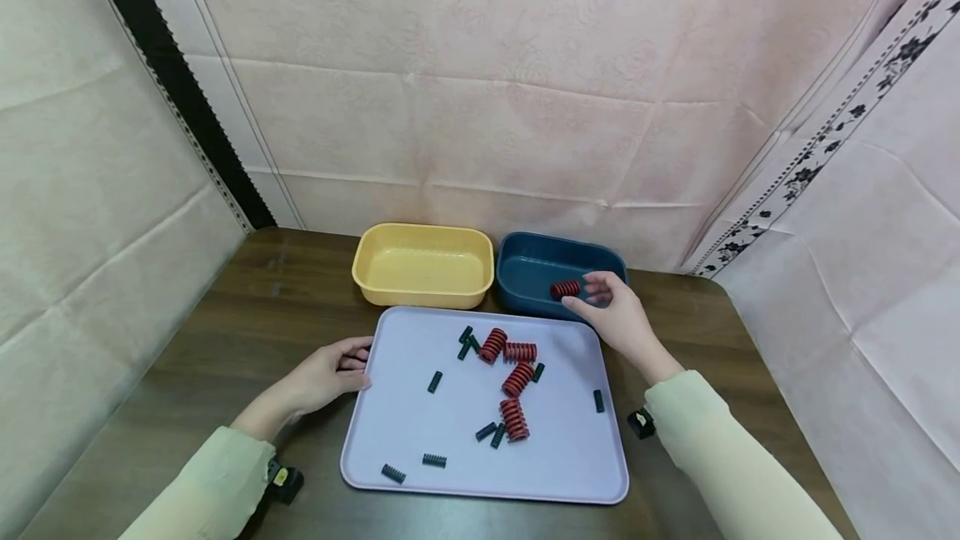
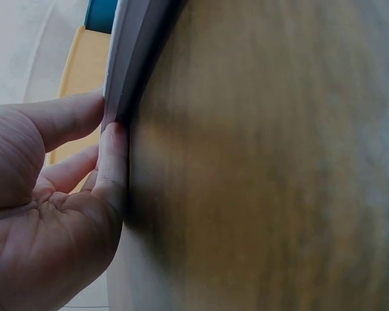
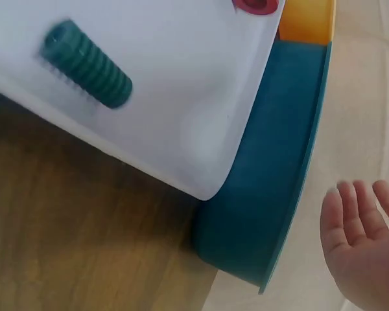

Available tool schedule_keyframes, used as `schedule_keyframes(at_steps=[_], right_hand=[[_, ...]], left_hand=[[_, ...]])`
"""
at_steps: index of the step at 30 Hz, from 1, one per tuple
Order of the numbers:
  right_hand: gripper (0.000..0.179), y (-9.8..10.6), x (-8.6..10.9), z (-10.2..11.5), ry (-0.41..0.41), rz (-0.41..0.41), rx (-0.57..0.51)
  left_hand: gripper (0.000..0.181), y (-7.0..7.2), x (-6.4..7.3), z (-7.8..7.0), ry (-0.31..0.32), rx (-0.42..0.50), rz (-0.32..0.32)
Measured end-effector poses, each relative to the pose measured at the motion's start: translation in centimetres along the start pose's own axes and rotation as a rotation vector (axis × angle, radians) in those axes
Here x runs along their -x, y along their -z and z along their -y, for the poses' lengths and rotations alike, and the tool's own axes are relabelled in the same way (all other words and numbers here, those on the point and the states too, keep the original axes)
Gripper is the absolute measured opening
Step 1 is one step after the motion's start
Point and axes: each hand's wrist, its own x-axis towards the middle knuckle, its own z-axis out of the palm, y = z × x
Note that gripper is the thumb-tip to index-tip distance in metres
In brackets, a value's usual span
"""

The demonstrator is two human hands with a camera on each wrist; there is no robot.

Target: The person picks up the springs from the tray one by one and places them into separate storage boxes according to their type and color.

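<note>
My left hand (image 1: pixel 330 373) grips the left rim of the white tray (image 1: pixel 427 407); in the left wrist view the thumb (image 2: pixel 74 116) lies on one side of the rim and a finger on the other. Over the right end of the blue bin (image 1: pixel 517 273), my right hand (image 1: pixel 618 315) has its fingers spread, holding nothing. Just beside its fingertips a red spring (image 1: pixel 565 289) shows within the bin's outline. Several red springs (image 1: pixel 514 420) lie near the tray's middle, with small dark green springs (image 1: pixel 435 382) scattered around them.
A yellow bin (image 1: pixel 423 265) stands left of the blue one, both behind the tray on the wooden table (image 1: pixel 300 290). One green spring (image 3: pixel 87 65) lies near the tray's right edge. Pale cloth (image 1: pixel 450 132) hangs behind and at both sides.
</note>
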Motion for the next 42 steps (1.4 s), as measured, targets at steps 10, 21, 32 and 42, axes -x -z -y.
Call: schedule_keyframes(at_steps=[10,21,32,42], right_hand=[[0.061,0.2,3.1,-1.3,0.051,0.221,0.040],[0.053,1.7,7.1,-4.0,0.027,0.378,0.146],[0.047,1.6,8.2,-4.6,0.073,0.446,0.224],[0.034,1.3,7.9,-5.2,0.075,0.475,0.256]], left_hand=[[0.062,0.0,0.0,0.1,0.014,-0.009,-0.003],[0.062,-0.1,-0.2,0.2,0.032,-0.008,-0.003],[0.062,0.1,-0.1,0.0,0.034,-0.008,-0.001],[0.062,0.1,-0.1,0.2,0.043,-0.007,-0.004]])
